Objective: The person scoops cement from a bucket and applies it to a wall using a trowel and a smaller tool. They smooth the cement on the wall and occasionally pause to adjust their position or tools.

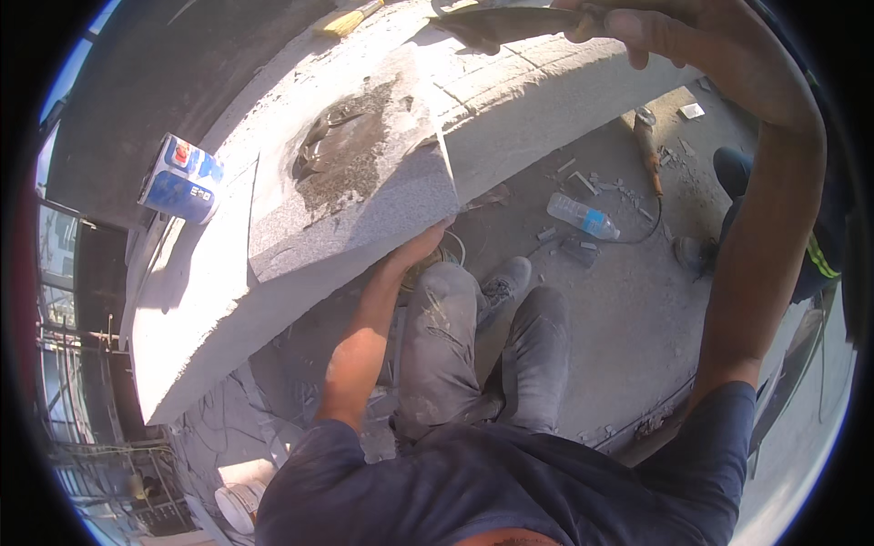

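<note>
My right hand (669, 38) is raised at the upper right, its fingers closed round the handle of a dark-bladed trowel (487, 27). The blade points left, above the far part of the ledge. A speckled grey stone slab (364, 232) lies on the pale ledge, with a dark, wet-looking smear of paste (350, 150) on its top. My left hand (424, 246) is at the slab's near edge, low beside my knee; its fingers are mostly hidden there. Partly covered by that hand and my knee is a bucket (414, 276) with a thin pale handle.
A blue and white can (182, 180) stands on the ledge at left, a straw-coloured brush (350, 20) at the back. On the dusty floor lie a water bottle (583, 216), a corded power tool (649, 150) and stone chips. Another person's leg (731, 171) shows at right.
</note>
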The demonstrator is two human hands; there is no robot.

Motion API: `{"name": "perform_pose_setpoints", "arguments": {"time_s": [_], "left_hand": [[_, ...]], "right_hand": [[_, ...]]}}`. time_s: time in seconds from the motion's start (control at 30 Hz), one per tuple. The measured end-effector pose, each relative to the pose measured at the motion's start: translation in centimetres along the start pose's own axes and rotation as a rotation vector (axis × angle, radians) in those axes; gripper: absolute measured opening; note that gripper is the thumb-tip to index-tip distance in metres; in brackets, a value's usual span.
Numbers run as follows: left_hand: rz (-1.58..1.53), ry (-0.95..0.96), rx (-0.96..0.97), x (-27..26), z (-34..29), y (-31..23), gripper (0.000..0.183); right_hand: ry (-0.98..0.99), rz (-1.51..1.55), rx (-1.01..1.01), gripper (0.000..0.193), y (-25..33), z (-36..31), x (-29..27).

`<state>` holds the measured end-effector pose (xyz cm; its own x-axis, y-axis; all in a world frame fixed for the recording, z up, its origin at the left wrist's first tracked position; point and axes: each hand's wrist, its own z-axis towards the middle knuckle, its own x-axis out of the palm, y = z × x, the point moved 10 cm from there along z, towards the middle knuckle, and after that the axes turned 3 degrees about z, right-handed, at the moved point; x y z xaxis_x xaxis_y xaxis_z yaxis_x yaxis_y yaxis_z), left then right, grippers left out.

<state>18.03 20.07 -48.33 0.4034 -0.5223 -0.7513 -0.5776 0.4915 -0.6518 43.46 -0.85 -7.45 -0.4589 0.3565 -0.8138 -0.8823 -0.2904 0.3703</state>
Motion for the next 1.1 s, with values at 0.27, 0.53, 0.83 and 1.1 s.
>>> {"name": "perform_pose_setpoints", "arguments": {"time_s": [0.27,0.53,0.83,1.1], "left_hand": [[0.006,0.088,-0.215,-2.3,-0.2,-2.1,0.036],[0.498,0.172,-0.243,-1.4,0.6,-3.0,0.038],[0.579,0.139,-0.329,-1.5,0.1,-4.2,0.034],[0.543,0.194,-0.424,-3.1,2.5,-0.5,0.036]], "right_hand": [[-0.695,0.818,0.597,0.046,-13.6,-32.4,19.6],[-1.019,0.977,0.815,0.039,-22.1,-33.1,41.8],[-1.143,0.538,0.421,0.043,-29.1,-13.0,38.8],[-0.971,0.72,0.386,0.045,-25.9,-6.1,46.7]]}}
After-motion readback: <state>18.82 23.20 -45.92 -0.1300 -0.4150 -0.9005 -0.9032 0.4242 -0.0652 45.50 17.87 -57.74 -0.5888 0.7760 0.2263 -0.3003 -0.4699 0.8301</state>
